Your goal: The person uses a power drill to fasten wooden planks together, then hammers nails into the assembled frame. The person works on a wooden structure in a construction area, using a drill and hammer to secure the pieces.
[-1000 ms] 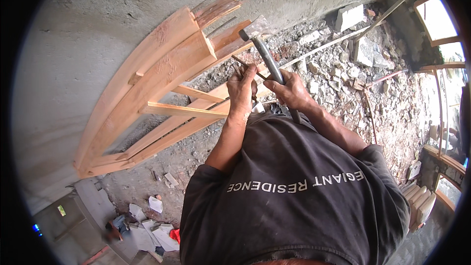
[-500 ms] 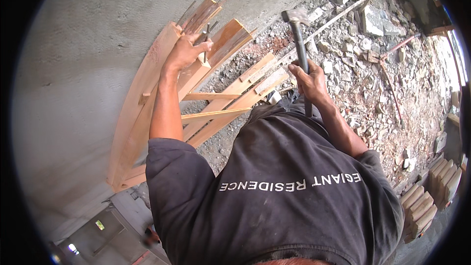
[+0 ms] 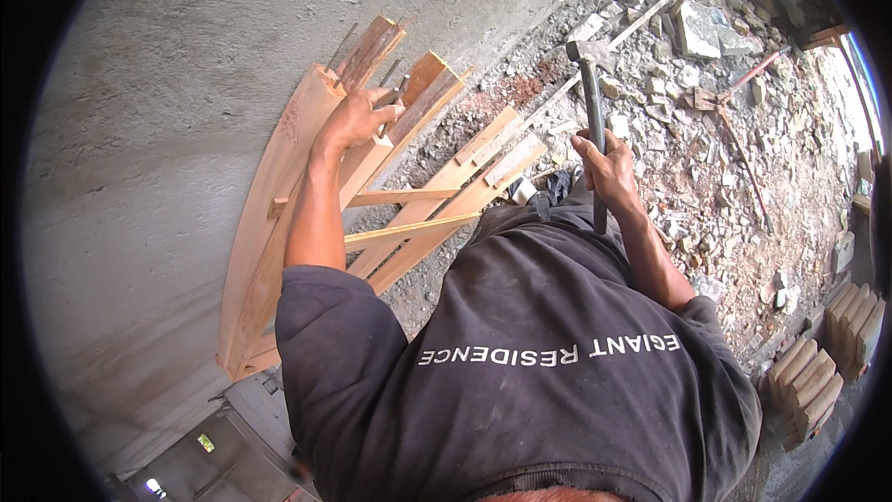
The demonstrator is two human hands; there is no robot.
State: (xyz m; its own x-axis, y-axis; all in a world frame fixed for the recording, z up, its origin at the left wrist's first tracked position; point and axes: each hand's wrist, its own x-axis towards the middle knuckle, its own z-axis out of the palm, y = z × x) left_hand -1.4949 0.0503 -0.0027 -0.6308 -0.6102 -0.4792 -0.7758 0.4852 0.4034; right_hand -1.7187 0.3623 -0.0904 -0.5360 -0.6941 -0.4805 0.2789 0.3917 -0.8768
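My left hand [image 3: 355, 121] is at the upper ends of some upright timber boards, with its fingers closed around a short, thin metal pin [image 3: 403, 85]. The lower end of the pin is hidden by the fingers. More thin rods stick up beside the wood. A long, pale board [image 3: 279, 158] lies along the wall side of my left forearm, and a thicker board end [image 3: 427, 74] stands just past the fingers. My right hand [image 3: 609, 172] grips a hammer [image 3: 592, 98] by its dark handle, its head up and well apart from the boards.
A grey plastered wall [image 3: 177, 102] rises at the left. Two slanting planks [image 3: 455, 186] with cross battens [image 3: 409, 197] stand ahead of my body. Broken rubble [image 3: 669, 130] covers the ground at the right, with a reddish metal bar [image 3: 743, 158]. Stacked blocks [image 3: 804, 390] sit at lower right.
The view has shifted slightly. The hammer has moved a little right and down in the picture, still in my right hand. My left hand stays at the board ends, its fingers slightly shifted around the pin.
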